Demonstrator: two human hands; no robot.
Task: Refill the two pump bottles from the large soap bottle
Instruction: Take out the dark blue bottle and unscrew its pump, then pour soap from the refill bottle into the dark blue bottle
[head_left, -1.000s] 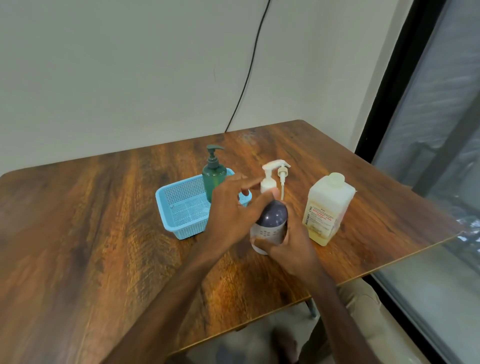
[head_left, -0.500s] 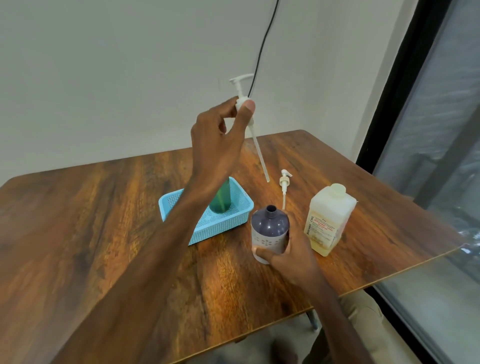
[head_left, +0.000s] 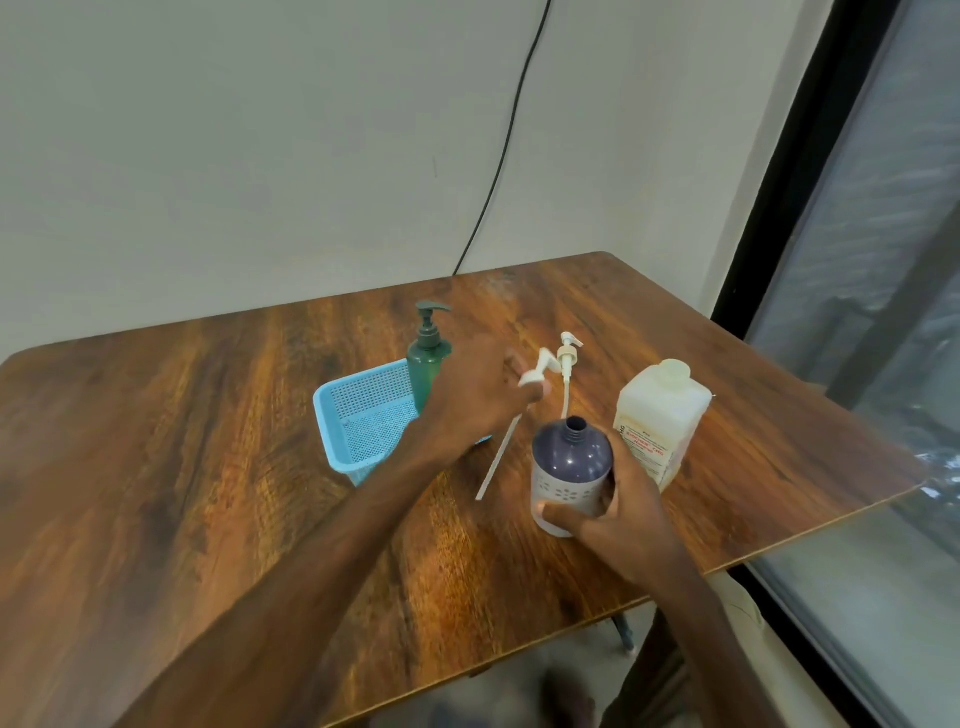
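A purple pump bottle (head_left: 570, 470) stands uncapped on the table, and my right hand (head_left: 618, 512) grips its lower body. My left hand (head_left: 478, 395) holds a white pump head (head_left: 537, 371) low over the table, its long dip tube (head_left: 497, 457) slanting down toward me. A second white pump (head_left: 567, 358) lies behind the purple bottle. The large pale soap bottle (head_left: 660, 421), capped, stands just right of the purple one. A green pump bottle (head_left: 428, 358) with its pump on stands in a blue basket (head_left: 358, 421).
The wooden table (head_left: 208, 467) ends close behind my right wrist and on the right, beside a window. A black cable (head_left: 498, 166) hangs down the wall behind the table.
My left hand lifted the white pump out of the purple bottle, raised it high, then brought it down near the table left of the bottle. My right hand stayed on the bottle.
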